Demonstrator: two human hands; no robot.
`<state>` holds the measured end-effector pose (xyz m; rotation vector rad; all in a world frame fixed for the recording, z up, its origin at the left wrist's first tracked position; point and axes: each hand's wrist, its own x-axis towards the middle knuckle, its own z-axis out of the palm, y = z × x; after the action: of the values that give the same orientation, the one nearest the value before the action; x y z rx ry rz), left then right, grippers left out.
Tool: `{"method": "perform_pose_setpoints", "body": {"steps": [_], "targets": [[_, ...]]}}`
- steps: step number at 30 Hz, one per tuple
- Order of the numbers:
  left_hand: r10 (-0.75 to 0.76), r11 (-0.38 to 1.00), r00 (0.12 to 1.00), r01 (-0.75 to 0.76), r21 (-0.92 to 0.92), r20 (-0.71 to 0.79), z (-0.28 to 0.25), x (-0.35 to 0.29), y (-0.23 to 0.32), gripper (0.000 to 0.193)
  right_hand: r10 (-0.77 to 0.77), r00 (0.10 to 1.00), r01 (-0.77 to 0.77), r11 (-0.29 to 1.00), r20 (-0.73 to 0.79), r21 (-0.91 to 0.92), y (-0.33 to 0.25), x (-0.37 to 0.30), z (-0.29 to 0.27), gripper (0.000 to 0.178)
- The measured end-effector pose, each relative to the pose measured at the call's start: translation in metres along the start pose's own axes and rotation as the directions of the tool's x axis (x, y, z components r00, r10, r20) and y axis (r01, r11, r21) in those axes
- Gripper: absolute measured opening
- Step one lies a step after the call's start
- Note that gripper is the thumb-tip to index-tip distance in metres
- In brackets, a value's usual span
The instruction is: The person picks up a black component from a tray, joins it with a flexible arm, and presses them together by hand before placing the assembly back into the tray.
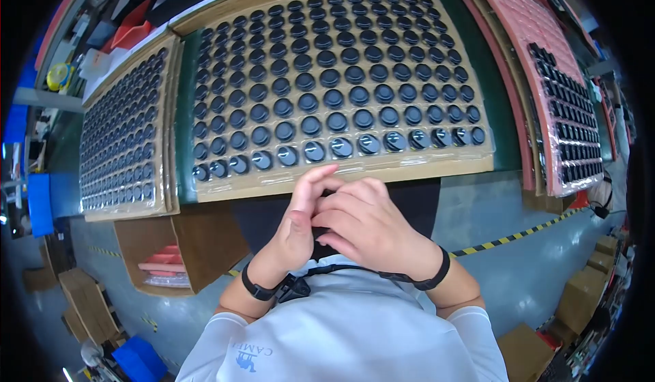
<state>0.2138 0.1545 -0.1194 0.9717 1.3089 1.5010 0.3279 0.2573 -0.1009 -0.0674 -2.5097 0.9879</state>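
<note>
My left hand (300,213) and my right hand (368,219) meet in front of my body, just short of the near edge of the middle tray. The fingers of both are curled in and touch each other. A dark patch shows between the palms, but whether it is a held part I cannot make out. Beyond the hands lies a clear plastic tray (437,155) on cardboard, filled with rows of round black caps (334,97). Caps in the nearest row (340,147) look shinier than those behind.
At the left stands another cardboard-backed tray (164,201) of black caps. Pink trays (522,13) with black parts (573,119) are at the right. Below the table's left side sits an open cardboard box (187,245). Yellow-black tape (518,235) marks the floor.
</note>
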Motion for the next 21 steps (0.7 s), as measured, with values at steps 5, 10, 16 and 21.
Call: {"method": "perform_pose_setpoints", "body": {"steps": [5,10,16,21], "targets": [[-0.024,0.999,0.996,0.027,-0.036,0.086,-0.005,-0.001,-0.005,0.092,0.009,0.999,-0.01,1.0,0.03,0.017,0.002,-0.007,-0.002,0.032],[-0.094,0.995,0.986,0.098,-0.026,0.137,-0.01,0.0,-0.002,0.09,0.124,0.982,-0.134,0.989,-0.144,-0.061,0.013,-0.013,-0.036,0.029],[-0.067,0.998,0.993,0.066,0.012,0.1,-0.011,-0.003,-0.004,0.087,0.213,0.836,-0.438,0.813,-0.505,-0.383,0.053,-0.038,-0.087,0.023],[-0.049,0.998,0.995,0.047,0.031,0.086,-0.007,0.0,-0.005,0.084,0.231,0.772,-0.561,0.686,-0.592,-0.464,0.081,-0.057,-0.11,0.022]]}}
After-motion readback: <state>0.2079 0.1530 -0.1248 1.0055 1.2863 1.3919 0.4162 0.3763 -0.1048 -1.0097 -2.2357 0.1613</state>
